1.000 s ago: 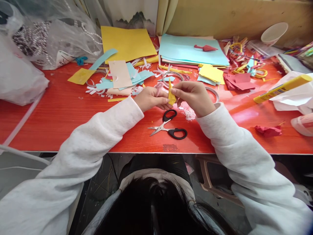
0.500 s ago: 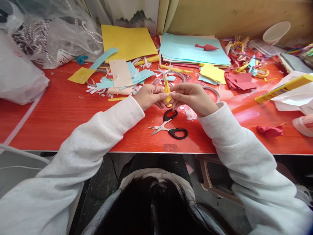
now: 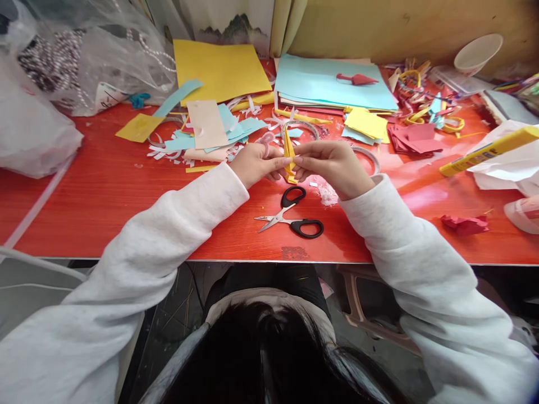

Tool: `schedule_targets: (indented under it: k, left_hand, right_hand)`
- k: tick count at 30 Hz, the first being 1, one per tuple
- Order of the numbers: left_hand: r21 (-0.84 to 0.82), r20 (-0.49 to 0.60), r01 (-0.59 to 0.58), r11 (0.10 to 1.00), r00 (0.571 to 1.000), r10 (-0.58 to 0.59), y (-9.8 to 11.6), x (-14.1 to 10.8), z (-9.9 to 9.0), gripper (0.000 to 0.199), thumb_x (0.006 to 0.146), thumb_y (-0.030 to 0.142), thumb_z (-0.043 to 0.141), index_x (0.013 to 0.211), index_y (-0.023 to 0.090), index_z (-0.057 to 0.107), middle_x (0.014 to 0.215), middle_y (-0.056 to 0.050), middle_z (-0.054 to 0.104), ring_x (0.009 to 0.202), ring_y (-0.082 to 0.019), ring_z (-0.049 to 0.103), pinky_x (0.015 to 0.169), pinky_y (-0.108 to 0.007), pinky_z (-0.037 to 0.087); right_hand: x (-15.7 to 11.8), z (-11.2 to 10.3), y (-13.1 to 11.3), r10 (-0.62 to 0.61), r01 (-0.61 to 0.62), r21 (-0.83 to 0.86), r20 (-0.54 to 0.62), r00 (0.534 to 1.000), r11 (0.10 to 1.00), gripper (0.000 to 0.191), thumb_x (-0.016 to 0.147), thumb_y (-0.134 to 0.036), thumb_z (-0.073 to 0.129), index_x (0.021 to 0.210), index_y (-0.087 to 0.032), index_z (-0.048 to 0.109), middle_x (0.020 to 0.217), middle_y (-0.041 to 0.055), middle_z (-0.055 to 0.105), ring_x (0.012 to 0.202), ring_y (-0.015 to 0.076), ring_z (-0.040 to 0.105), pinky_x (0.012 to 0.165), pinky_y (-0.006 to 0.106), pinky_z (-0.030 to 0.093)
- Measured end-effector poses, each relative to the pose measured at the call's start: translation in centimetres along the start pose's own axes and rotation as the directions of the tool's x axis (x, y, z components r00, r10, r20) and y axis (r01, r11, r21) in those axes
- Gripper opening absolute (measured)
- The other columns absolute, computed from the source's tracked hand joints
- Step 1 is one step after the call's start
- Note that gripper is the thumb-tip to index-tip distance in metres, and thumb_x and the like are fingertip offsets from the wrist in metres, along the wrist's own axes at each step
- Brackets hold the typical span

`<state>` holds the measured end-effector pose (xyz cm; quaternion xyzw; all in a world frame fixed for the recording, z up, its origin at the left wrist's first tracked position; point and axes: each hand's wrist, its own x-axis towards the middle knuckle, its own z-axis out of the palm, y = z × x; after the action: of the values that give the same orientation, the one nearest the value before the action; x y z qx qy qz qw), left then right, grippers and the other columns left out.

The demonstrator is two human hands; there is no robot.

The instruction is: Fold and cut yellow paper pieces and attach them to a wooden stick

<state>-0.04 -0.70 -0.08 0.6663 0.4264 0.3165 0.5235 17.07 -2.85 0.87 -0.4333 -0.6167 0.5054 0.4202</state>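
Note:
Between my two hands is a small folded piece of yellow paper point(image 3: 288, 147), its pointed end up and away from me. My left hand point(image 3: 256, 164) pinches it from the left, with a pink ring-shaped thing point(image 3: 266, 140) at its fingers. From the right, my right hand point(image 3: 327, 165) grips the same paper with thumb and forefinger. Just below the hands, black-handled scissors point(image 3: 281, 217) lie spread on the red table point(image 3: 147, 224). My fingers hide part of the folded paper.
Paper scraps point(image 3: 210, 126) lie behind my left hand. Further back are a yellow sheet point(image 3: 221, 70) and blue sheets point(image 3: 324, 84) with a red folded piece. A yellow glue stick point(image 3: 488, 151), red squares point(image 3: 415, 137) and a crumpled red paper point(image 3: 465, 224) are on the right. Plastic bags point(image 3: 37, 118) fill the left.
The fingers have shifted slightly on the yellow paper, and more of its lower end shows below them. Both hands stay in nearly the same place; the scissors have not moved.

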Motion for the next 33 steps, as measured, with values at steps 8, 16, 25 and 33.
schedule_targets:
  k: [8, 16, 25, 33]
  left_hand:
    - [0.055, 0.036, -0.047, 0.997, 0.998, 0.045, 0.73, -0.37, 0.15, 0.022, 0.083, 0.017, 0.054, 0.062, 0.010, 0.057, 0.059, 0.001, 0.061, 0.052, -0.005, 0.060, 0.072, -0.026, 0.055]
    - [0.145, 0.003, -0.083, 0.986, 0.996, 0.084, 0.14, -0.06, -0.18, 0.018, 0.079, 0.022, 0.060, 0.065, 0.011, 0.058, 0.058, 0.002, 0.059, 0.054, -0.005, 0.057, 0.058, -0.019, 0.050]
    - [-0.004, -0.050, -0.104, 0.995, 0.993, 0.104, 0.08, 0.38, -0.36, 0.011, 0.077, 0.014, 0.061, 0.068, 0.011, 0.055, 0.053, 0.005, 0.053, 0.044, -0.003, 0.051, 0.050, -0.018, 0.044]
    - [-0.003, -0.048, -0.100, 0.995, 0.994, 0.100, 0.27, 0.06, 0.08, 0.017, 0.076, 0.011, 0.062, 0.062, 0.011, 0.052, 0.050, 0.005, 0.051, 0.043, -0.003, 0.048, 0.048, -0.017, 0.043]
  right_hand:
    - [-0.09, -0.02, 0.25, 0.044, -0.044, 0.024, 0.012, 0.999, 0.999, 0.012, 0.074, -0.022, 0.067, 0.080, -0.012, 0.067, 0.059, -0.0001, 0.064, 0.055, 0.0102, 0.063, 0.055, 0.023, 0.055]
    - [-0.07, 0.05, 0.18, -0.025, 0.025, -0.041, -0.002, 1.000, 0.999, 0.008, 0.073, -0.021, 0.067, 0.073, -0.013, 0.067, 0.056, -0.0006, 0.062, 0.052, 0.0083, 0.059, 0.053, 0.021, 0.051]
    - [-0.14, 0.19, 0.13, 0.089, -0.082, -0.057, 0.128, 0.988, 0.995, 0.026, 0.069, -0.041, 0.070, 0.071, -0.015, 0.067, 0.059, 0.0018, 0.064, 0.055, 0.0128, 0.064, 0.053, 0.025, 0.055]
    - [-0.32, 0.52, 0.06, 0.168, -0.162, -0.047, 0.194, 0.967, 0.986, 0.029, 0.067, -0.041, 0.072, 0.072, -0.013, 0.067, 0.058, 0.0035, 0.066, 0.054, 0.0146, 0.065, 0.053, 0.025, 0.056]
